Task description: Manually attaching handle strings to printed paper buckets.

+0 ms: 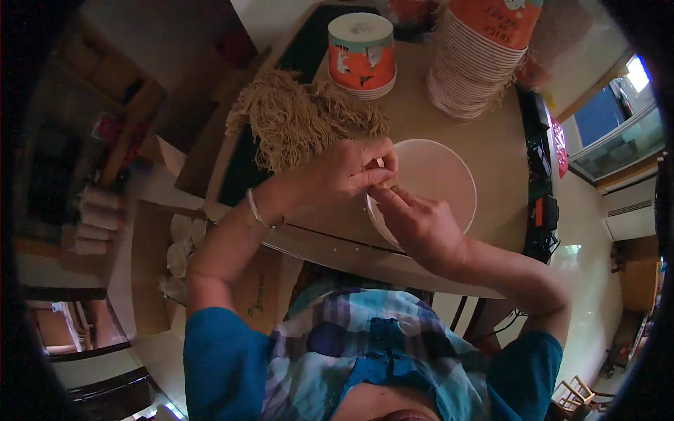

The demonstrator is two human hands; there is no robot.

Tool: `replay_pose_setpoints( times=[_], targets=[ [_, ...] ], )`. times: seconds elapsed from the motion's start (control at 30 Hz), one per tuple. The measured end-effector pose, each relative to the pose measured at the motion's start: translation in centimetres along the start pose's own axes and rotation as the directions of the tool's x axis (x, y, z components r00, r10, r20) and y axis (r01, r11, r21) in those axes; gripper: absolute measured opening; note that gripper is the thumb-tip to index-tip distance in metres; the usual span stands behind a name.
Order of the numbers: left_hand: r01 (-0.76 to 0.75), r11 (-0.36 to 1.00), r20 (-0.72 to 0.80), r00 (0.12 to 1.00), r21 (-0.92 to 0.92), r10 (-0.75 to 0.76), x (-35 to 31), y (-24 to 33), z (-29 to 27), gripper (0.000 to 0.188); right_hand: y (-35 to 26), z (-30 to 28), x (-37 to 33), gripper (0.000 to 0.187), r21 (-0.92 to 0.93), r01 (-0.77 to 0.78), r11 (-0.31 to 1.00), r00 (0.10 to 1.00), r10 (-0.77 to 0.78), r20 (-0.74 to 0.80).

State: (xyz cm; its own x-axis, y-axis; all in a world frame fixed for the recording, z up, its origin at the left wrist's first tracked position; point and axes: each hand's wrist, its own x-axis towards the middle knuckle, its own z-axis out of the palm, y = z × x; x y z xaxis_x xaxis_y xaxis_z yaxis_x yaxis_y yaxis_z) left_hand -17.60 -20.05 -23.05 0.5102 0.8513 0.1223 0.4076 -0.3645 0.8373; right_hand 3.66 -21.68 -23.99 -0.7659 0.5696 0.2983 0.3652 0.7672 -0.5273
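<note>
At ten o'clock from the white bucket (451, 168): tan cord bundle (284, 119), stringy, frayed, likely soft. Left hand (354, 167) pinches at the bucket's nine-o'clock rim, fingertips meeting right hand's (425, 228); can't tell what's between them. Eleven: inverted orange tub (361, 67). Bucket's round, smooth; probably light, thin-walled, slippery. Hold by rim. One: nested tub stack (472, 63), ridged.
</note>
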Motion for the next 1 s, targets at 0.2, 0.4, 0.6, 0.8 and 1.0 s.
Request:
replay_pose_setpoints(
  times=[0.2, 0.4, 0.6, 0.8, 1.0],
  targets=[
    [-0.061, 0.997, 0.071, 0.995, -0.045, 0.064, 0.8, 0.1, -0.6, 0.014, -0.7, -0.3, 0.2, 0.048, -0.457, 0.196, 0.868, 0.98, -0.157, 0.123],
    [-0.077, 0.997, 0.161, 0.984, -0.006, 0.077, 1.3, 0.7, -0.8, 0.013, -1.3, -0.2, 0.6, 0.037, -0.633, 0.25, 0.733, 0.966, -0.147, 0.211],
    [-0.055, 0.997, 0.115, 0.992, -0.047, 0.06, 0.8, -0.1, -0.6, 0.013, -1.1, -0.9, 1.7, 0.022, -0.584, 0.172, 0.793, 0.968, -0.027, 0.249],
    [-0.043, 0.998, 0.033, 0.998, -0.056, 0.045, 0.3, -0.4, 0.2, 0.015, 2.7, -2.0, 4.3, 0.02, -0.305, -0.001, 0.952, 0.802, 0.183, 0.569],
    [-0.159, 0.987, -0.071, 0.985, -0.004, 0.159, -0.3, -1.8, 1.3, 0.019, 3.1, -3.3, 4.0, 0.013, 0.414, -0.84, 0.35, 0.518, 0.294, 0.803]
  ],
)
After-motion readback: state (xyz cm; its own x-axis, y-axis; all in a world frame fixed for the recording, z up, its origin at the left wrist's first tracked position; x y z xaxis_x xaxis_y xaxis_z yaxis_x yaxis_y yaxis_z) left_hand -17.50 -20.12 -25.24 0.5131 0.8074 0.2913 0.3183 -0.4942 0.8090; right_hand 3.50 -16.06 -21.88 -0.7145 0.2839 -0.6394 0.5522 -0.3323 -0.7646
